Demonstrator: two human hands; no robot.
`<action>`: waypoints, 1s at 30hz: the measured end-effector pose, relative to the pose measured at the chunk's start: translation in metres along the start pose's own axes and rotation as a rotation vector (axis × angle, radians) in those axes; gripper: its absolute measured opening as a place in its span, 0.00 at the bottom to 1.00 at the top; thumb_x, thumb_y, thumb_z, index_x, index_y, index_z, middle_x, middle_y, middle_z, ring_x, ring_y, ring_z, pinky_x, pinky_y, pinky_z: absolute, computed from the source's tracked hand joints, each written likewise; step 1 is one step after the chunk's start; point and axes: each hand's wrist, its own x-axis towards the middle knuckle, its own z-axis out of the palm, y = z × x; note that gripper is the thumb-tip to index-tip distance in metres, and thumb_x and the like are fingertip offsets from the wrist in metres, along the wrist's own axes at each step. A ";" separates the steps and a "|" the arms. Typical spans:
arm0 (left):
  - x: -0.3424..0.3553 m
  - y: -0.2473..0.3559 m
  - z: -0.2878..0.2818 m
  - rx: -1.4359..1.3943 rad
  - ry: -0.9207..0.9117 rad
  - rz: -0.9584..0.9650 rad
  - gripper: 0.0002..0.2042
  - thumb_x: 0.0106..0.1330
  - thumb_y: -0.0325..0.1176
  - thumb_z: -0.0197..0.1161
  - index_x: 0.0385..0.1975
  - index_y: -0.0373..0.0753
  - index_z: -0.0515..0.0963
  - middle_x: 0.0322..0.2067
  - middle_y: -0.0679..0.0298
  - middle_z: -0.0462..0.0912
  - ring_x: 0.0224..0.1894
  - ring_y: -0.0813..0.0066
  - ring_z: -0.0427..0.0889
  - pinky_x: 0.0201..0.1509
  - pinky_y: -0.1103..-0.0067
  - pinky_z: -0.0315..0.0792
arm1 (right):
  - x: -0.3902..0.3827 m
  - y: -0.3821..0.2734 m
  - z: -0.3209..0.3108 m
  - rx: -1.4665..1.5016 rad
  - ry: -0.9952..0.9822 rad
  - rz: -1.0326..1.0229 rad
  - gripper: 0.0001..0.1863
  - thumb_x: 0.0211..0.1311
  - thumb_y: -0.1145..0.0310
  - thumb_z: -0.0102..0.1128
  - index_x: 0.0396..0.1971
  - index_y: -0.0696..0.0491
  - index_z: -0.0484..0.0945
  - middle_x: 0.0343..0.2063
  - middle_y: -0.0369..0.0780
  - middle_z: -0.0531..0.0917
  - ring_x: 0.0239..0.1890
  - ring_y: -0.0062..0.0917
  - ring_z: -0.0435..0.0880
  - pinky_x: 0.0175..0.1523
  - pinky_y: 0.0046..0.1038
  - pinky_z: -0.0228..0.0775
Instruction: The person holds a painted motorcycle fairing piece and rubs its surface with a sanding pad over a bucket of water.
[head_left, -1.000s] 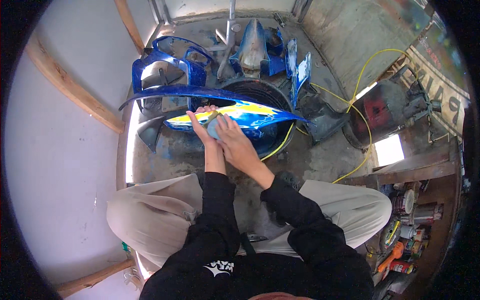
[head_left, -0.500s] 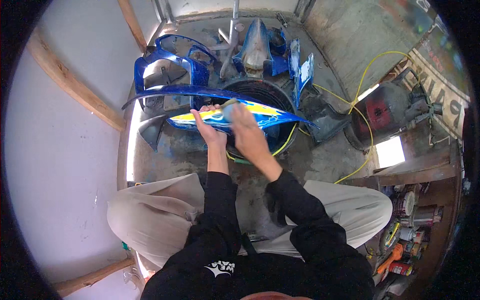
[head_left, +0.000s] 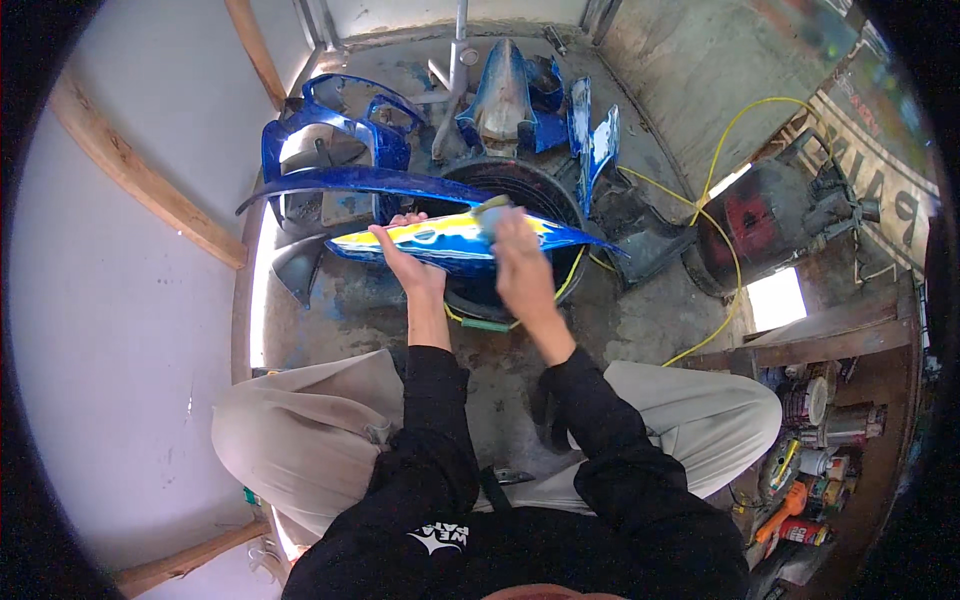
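A long blue, yellow and white motorcycle body panel (head_left: 460,242) lies crosswise in front of me, over a round black tub (head_left: 572,195). My left hand (head_left: 418,272) grips it from below, left of its middle, with the thumb on the near side. My right hand (head_left: 527,275), somewhat blurred, presses a small grey-green pad (head_left: 490,214) on the panel's upper face, right of the left hand. The pad's exact kind is hard to make out. A curved dark blue strip (head_left: 340,180) runs along the panel's far side; its right end meets the panel near the pad.
Blue fairing frames (head_left: 390,150) stand at the back left. Beyond the tub are a pointed blue-grey panel (head_left: 500,95) and a blue-white piece (head_left: 595,140). A yellow hose (head_left: 738,265) loops by a dark tank (head_left: 750,225) at right. Cans (head_left: 805,400) fill a low shelf.
My right hand and the pad have slid right along the panel, away from the left hand. The left hand keeps its grip; the view has shifted slightly.
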 end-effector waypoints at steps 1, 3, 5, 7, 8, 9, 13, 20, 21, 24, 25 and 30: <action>-0.003 0.001 0.004 -0.013 0.030 -0.010 0.27 0.78 0.64 0.50 0.33 0.42 0.72 0.34 0.62 0.77 0.48 0.62 0.78 0.64 0.63 0.71 | 0.001 0.015 -0.010 -0.030 0.031 0.115 0.24 0.70 0.76 0.56 0.64 0.64 0.73 0.68 0.58 0.74 0.73 0.55 0.68 0.76 0.49 0.60; -0.003 0.004 0.006 -0.029 0.057 -0.015 0.28 0.79 0.64 0.49 0.34 0.41 0.72 0.34 0.63 0.77 0.47 0.62 0.78 0.65 0.64 0.70 | 0.003 0.030 -0.026 -0.045 0.098 0.312 0.22 0.72 0.76 0.54 0.64 0.64 0.75 0.68 0.58 0.74 0.73 0.56 0.69 0.76 0.48 0.60; -0.002 0.005 0.005 -0.014 0.086 0.021 0.28 0.79 0.64 0.49 0.33 0.42 0.72 0.33 0.63 0.77 0.46 0.62 0.78 0.65 0.63 0.70 | 0.005 0.021 -0.028 -0.126 0.127 0.354 0.21 0.73 0.76 0.52 0.62 0.64 0.77 0.67 0.59 0.74 0.72 0.57 0.69 0.77 0.48 0.58; -0.003 0.003 0.005 -0.002 0.095 0.018 0.28 0.78 0.64 0.49 0.33 0.42 0.72 0.33 0.64 0.77 0.46 0.62 0.78 0.65 0.63 0.70 | -0.003 -0.003 -0.011 -0.021 0.102 0.233 0.23 0.71 0.76 0.53 0.65 0.63 0.75 0.67 0.59 0.74 0.74 0.56 0.66 0.78 0.49 0.55; -0.002 0.000 0.007 0.010 0.101 0.012 0.28 0.78 0.65 0.49 0.32 0.42 0.72 0.33 0.64 0.77 0.46 0.62 0.78 0.65 0.63 0.70 | -0.007 -0.015 -0.001 0.050 0.079 0.152 0.24 0.71 0.75 0.54 0.66 0.62 0.74 0.67 0.59 0.74 0.75 0.55 0.65 0.79 0.50 0.54; 0.001 0.000 0.001 0.014 0.100 0.011 0.28 0.78 0.65 0.49 0.32 0.42 0.72 0.33 0.64 0.77 0.46 0.62 0.78 0.65 0.63 0.70 | -0.012 -0.034 0.010 0.110 -0.025 0.038 0.26 0.69 0.77 0.55 0.66 0.62 0.73 0.68 0.58 0.74 0.75 0.54 0.65 0.79 0.50 0.53; 0.007 0.001 -0.009 0.043 0.001 0.029 0.27 0.78 0.64 0.51 0.33 0.43 0.72 0.35 0.63 0.78 0.48 0.62 0.78 0.64 0.63 0.71 | -0.023 -0.035 0.016 0.199 -0.107 -0.108 0.28 0.66 0.80 0.57 0.67 0.58 0.73 0.70 0.54 0.73 0.76 0.50 0.66 0.80 0.49 0.54; -0.002 0.002 0.005 -0.005 0.068 -0.004 0.27 0.79 0.64 0.49 0.33 0.43 0.72 0.33 0.63 0.78 0.48 0.61 0.78 0.65 0.64 0.69 | -0.023 0.015 -0.020 -0.079 0.223 0.278 0.26 0.73 0.77 0.56 0.70 0.57 0.71 0.71 0.54 0.72 0.76 0.51 0.65 0.78 0.46 0.58; -0.004 0.001 0.006 -0.006 0.067 -0.005 0.27 0.79 0.64 0.49 0.33 0.43 0.72 0.33 0.63 0.78 0.48 0.61 0.78 0.65 0.64 0.69 | -0.027 0.002 -0.013 -0.032 0.180 0.250 0.26 0.72 0.77 0.57 0.70 0.58 0.71 0.71 0.54 0.71 0.76 0.52 0.65 0.78 0.46 0.58; -0.001 -0.002 0.003 0.019 0.099 0.002 0.27 0.79 0.64 0.49 0.33 0.43 0.72 0.34 0.63 0.78 0.48 0.61 0.78 0.65 0.64 0.69 | -0.033 -0.031 0.006 0.104 -0.024 -0.011 0.29 0.68 0.78 0.59 0.70 0.57 0.71 0.72 0.53 0.70 0.76 0.51 0.65 0.79 0.46 0.55; 0.004 0.001 -0.006 0.006 0.045 0.013 0.27 0.78 0.64 0.51 0.34 0.42 0.72 0.35 0.63 0.78 0.48 0.62 0.78 0.65 0.64 0.70 | -0.032 -0.030 0.007 0.122 -0.033 -0.037 0.29 0.68 0.78 0.59 0.70 0.57 0.71 0.72 0.52 0.70 0.76 0.50 0.65 0.80 0.45 0.55; -0.003 0.003 0.003 -0.021 0.057 -0.013 0.27 0.79 0.63 0.50 0.33 0.42 0.73 0.33 0.63 0.78 0.48 0.61 0.78 0.66 0.64 0.68 | -0.029 0.037 -0.030 0.020 0.213 0.317 0.24 0.74 0.76 0.54 0.68 0.57 0.75 0.71 0.53 0.71 0.77 0.49 0.64 0.79 0.43 0.57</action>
